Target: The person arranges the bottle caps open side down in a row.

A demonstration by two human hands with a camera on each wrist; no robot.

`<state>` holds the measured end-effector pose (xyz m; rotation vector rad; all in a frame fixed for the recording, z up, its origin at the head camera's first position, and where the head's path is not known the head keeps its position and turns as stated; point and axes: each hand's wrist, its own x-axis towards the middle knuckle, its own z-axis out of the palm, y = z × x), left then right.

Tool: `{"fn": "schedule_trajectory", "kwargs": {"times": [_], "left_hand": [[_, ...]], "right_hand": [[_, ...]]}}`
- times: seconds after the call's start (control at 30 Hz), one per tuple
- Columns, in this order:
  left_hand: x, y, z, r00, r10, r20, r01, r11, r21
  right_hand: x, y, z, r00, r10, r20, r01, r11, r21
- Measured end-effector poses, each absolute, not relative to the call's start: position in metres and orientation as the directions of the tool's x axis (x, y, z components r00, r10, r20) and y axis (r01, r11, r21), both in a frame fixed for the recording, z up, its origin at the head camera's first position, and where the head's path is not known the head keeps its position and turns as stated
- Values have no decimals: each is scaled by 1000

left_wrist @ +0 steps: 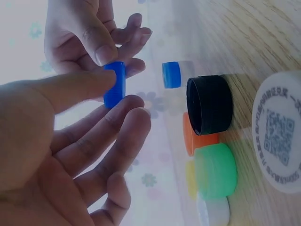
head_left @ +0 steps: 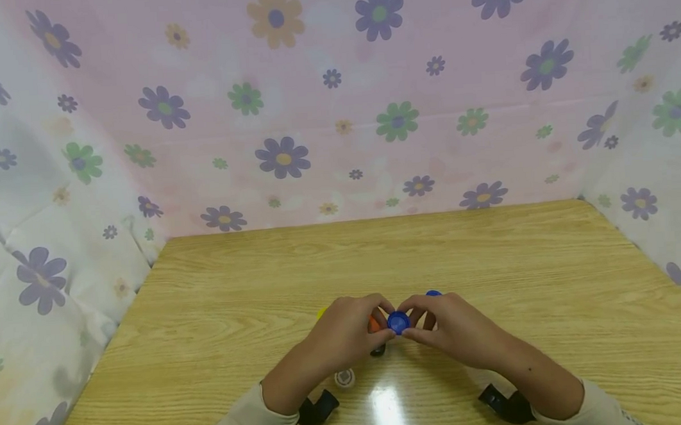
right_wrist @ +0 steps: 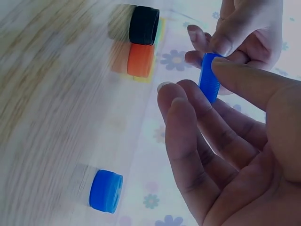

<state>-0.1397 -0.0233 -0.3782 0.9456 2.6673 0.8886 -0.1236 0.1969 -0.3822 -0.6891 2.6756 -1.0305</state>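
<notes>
Above the table, a blue bottle cap [head_left: 398,323] is pinched between both hands, its hollow side facing up in the head view. My left hand [head_left: 347,334] grips its left edge with thumb and fingertips. From the opposite side, my right hand [head_left: 459,331] pinches the right edge. Beyond the right hand, a second blue cap [right_wrist: 106,191] rests on the table. Near the left hand sit a black cap [left_wrist: 211,104], an orange cap [left_wrist: 190,136], a green cap [left_wrist: 215,170], a yellow cap [left_wrist: 191,179] and a white cap [left_wrist: 214,209], partly overlapping in the left wrist view.
A white cap with a printed code [left_wrist: 277,136] lies closest to the left wrist camera. The wooden table [head_left: 234,276] is bordered at the back and sides by flowered cloth [head_left: 312,105]. Black curved pieces [head_left: 319,409] show beside both wrists.
</notes>
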Motion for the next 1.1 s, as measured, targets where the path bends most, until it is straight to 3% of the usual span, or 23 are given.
{"fn": "schedule_trajectory", "kwargs": {"times": [0.53,1.1], "left_hand": [[-140,-23,-375,-836,547,25,436,636,637],[-141,-23,-373,-835,536,122,463,566,682]], "right_hand": [[-123,196,-382,-899,-437,31,-313,592,-743],[-124,196,-386,-894,-445,51,-307,524,-794]]}}
